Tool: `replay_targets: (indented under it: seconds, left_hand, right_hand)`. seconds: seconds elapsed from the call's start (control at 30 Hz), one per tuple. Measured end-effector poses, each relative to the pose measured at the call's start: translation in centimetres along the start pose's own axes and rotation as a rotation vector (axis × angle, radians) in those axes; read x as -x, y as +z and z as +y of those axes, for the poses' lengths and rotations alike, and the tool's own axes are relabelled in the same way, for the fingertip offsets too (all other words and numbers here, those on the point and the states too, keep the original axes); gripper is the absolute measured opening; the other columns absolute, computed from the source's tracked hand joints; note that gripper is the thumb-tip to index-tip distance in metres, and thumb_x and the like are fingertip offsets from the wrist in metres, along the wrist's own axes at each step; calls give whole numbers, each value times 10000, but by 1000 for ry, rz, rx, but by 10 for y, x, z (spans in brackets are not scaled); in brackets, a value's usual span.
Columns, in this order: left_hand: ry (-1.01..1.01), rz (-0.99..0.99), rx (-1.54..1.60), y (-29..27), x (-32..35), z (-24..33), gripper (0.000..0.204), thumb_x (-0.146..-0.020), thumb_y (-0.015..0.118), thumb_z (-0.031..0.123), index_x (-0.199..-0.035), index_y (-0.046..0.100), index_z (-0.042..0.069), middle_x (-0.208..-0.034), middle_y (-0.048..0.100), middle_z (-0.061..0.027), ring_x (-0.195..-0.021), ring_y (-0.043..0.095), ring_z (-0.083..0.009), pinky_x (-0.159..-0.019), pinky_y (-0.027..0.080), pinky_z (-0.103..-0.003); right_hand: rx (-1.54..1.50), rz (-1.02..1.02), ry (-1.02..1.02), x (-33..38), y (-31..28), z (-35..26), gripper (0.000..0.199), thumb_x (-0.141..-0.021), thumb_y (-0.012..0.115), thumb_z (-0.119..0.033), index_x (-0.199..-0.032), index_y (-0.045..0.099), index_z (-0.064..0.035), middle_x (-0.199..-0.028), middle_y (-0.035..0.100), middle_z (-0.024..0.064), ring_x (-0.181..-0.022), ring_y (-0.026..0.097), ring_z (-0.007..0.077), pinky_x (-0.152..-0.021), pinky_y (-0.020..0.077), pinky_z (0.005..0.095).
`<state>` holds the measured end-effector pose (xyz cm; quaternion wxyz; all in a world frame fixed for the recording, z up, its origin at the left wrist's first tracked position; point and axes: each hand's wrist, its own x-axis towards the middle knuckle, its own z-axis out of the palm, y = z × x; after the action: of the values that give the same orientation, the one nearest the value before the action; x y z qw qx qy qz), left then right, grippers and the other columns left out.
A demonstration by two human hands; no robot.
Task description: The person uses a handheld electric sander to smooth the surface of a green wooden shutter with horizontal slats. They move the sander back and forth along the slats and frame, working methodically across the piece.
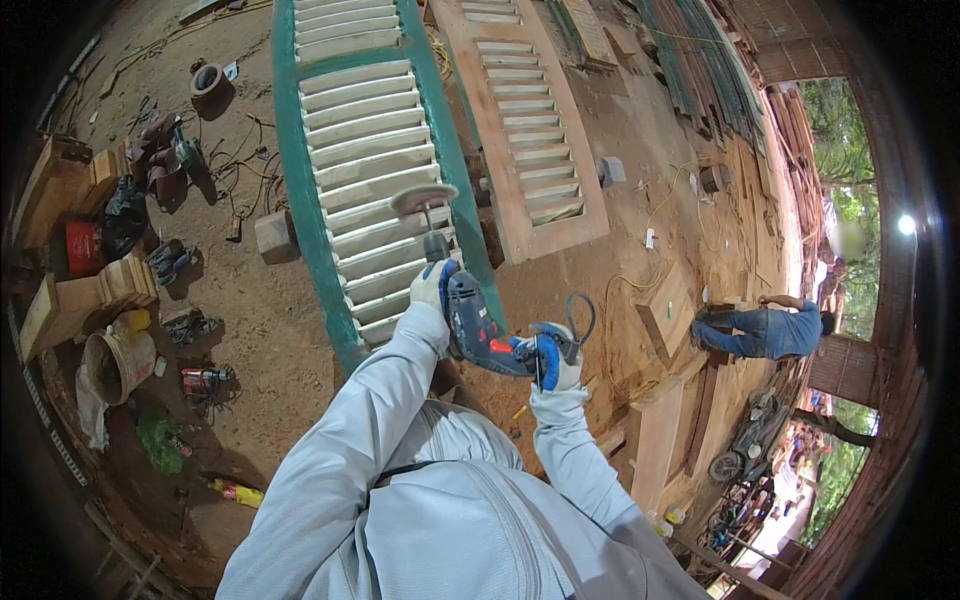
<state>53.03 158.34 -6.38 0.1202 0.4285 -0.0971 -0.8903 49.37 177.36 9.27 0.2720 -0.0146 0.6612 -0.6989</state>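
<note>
A dark electric drill (468, 312) with a round sanding disc (424, 198) on its front end is held in both my gloved hands. My left hand (432, 284), in a white and blue glove, is wrapped round the drill's front part. Round the rear handle closes my right hand (556, 358), and a black cord loops up beside it. The disc hovers over or touches a louvred shutter (352, 290) with a green frame and pale slats; I cannot tell which. A second, bare-wood shutter (545, 130) lies to its right.
A wooden block (275, 238) stands by the green frame. Stacked timber (88, 300), a bucket (118, 365) and power tools (178, 160) lie on the left. Cords (655, 215) cross the ground at right, where a person in blue (765, 333) bends near planks (655, 440).
</note>
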Motion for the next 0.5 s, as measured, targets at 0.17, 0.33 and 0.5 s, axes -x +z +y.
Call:
replay_targets:
  seconds: [0.17, 0.33, 0.5]
  left_hand:
    - [32, -32, 45, 18, -2, -4, 213, -891, 636, 355, -875, 652, 143, -759, 668, -58, -644, 650, -233, -620, 553, -395]
    - [-183, -51, 190, -7, -23, -28, 310, -893, 576, 446, -824, 649, 153, -728, 677, -78, -611, 643, -284, -617, 563, -446]
    - [-138, 11, 122, 5, -9, -19, 287, -899, 580, 422, -831, 639, 148, -729, 671, -77, -588, 639, -273, -588, 564, -430]
  right_hand:
    - [68, -40, -81, -5, -6, -14, 197, -944, 615, -50, -1125, 639, 24, -894, 710, 113, -793, 724, 250, -748, 600, 359]
    - [233, -50, 124, -21, 0, -33, 202, -948, 632, -74, -1135, 655, -1, -962, 711, 76, -770, 710, 170, -665, 577, 280]
    - [235, 10, 50, -21, -1, -23, 187, -939, 638, -55, -1114, 672, -3, -974, 715, 63, -777, 700, 149, -686, 569, 272]
